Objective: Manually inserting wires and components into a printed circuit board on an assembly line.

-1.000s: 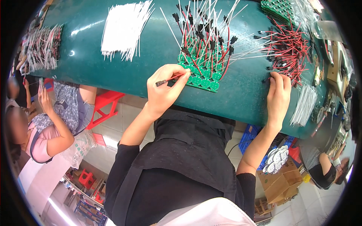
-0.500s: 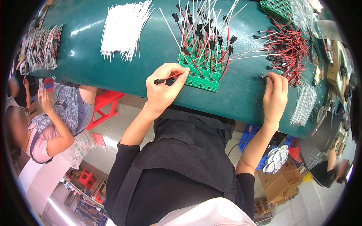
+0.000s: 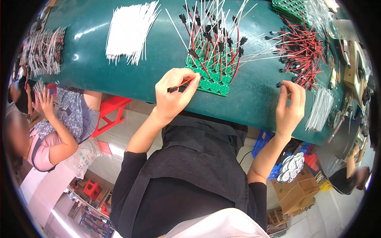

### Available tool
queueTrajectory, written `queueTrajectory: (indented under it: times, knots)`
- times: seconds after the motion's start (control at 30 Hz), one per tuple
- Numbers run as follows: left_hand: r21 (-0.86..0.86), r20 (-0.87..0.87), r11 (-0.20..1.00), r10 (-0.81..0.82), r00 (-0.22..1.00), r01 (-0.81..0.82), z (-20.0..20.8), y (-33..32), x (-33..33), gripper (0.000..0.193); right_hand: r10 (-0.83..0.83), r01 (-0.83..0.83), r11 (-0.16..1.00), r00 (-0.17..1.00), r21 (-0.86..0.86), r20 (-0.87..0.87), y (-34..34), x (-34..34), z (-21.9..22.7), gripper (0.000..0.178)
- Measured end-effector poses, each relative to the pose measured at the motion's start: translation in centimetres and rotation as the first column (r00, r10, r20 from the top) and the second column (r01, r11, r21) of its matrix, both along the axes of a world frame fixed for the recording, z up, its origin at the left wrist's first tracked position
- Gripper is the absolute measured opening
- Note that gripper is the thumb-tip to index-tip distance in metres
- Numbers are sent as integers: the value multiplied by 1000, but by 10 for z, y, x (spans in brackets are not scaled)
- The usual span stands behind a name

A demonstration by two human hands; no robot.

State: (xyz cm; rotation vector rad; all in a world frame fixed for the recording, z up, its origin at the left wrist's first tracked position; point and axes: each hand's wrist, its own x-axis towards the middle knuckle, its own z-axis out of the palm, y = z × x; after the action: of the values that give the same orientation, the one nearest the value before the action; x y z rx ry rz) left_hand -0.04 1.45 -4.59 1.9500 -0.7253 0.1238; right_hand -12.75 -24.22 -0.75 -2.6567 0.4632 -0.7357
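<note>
My left hand (image 3: 174,93) is closed in a pinch on a red-and-black connector wire (image 3: 173,89), whose black plug sticks out over the palm side. Its fingertips are at the left edge of a green circuit board panel (image 3: 214,87) made of several round boards. Many connector wires with black plugs and white wires stand up from that panel. Off to the right, my right hand (image 3: 291,105) has thumb and forefinger close together at a small black connector (image 3: 279,84). The rest of that piece is hidden by the fingers.
A pile of red-and-black connector wires (image 3: 305,51) lies beyond my right hand, with a white wire bundle (image 3: 320,109) nearer. White wires (image 3: 129,33) lie at the back left, and bundled wires (image 3: 47,51) farther left. Another person (image 3: 55,139) sits at left.
My right hand has drawn slightly nearer, and the black connector at its fingertips moved with it. The plug in my left hand has shifted a little right and down.
</note>
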Motion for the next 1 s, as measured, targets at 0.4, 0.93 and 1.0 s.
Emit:
queueTrajectory:
  times: [0.4, 0.93, 1.0]
  knots:
    - [241, -27, 968, -68, 997, 73, 20, -4, 16, 23, -58, -256, 134, 962, 957, 266, 55, -5, 8, 9]
    - [-320, -768, 915, -401, 500, 245, 45, 22, 14, 12, 194, -212, 210, 966, 955, 172, 78, 18, 11, 20]
    - [-281, -673, 950, -296, 678, 136, 31, 26, 22, 12, 59, -137, 402, 991, 905, 124, 61, 6, 6, 19]
